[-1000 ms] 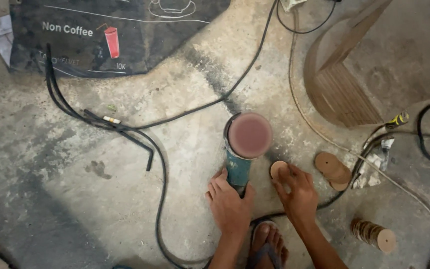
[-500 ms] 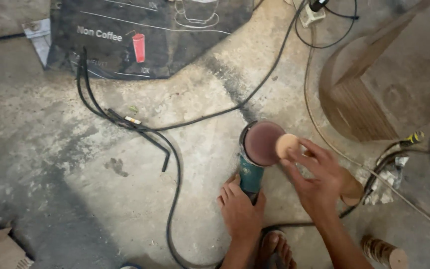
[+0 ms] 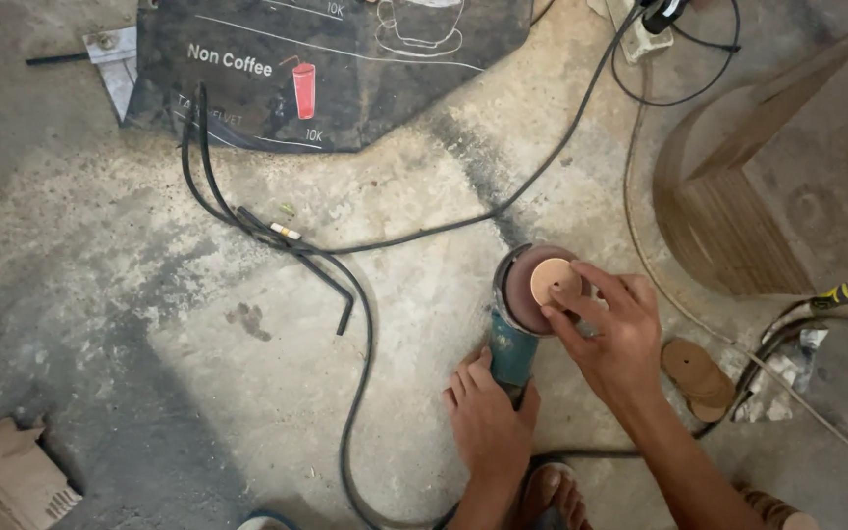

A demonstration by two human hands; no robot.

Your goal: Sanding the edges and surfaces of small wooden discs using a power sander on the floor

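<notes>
Fingertips of the right hand (image 3: 612, 339) pinch a small round wooden disc (image 3: 555, 281) at its lower right edge and hold it flat against the reddish-brown sanding pad (image 3: 525, 291) of a teal angle grinder (image 3: 514, 345). The disc sits toward the upper right of the pad, covering part of it, with thumb and fingers closed on its rim. The left hand (image 3: 488, 422) is wrapped tight around the grinder's rear body, pinning it to the rough, stained concrete floor (image 3: 149, 324); the hand hides the tool's tail and where its cable leaves. A sandalled foot (image 3: 550, 496) shows just below that hand, cut off by the frame's lower edge. Black power cables (image 3: 345, 294) loop across the floor to the left of the grinder. Right of the right forearm lie a few loose wooden discs (image 3: 697, 378) of flat, pale brown board, overlapping each other. At the bottom right corner, a stack of discs (image 3: 777, 512) on its side is mostly out of frame. A curved plywood piece (image 3: 728, 226) with layered edges stands at upper right.
</notes>
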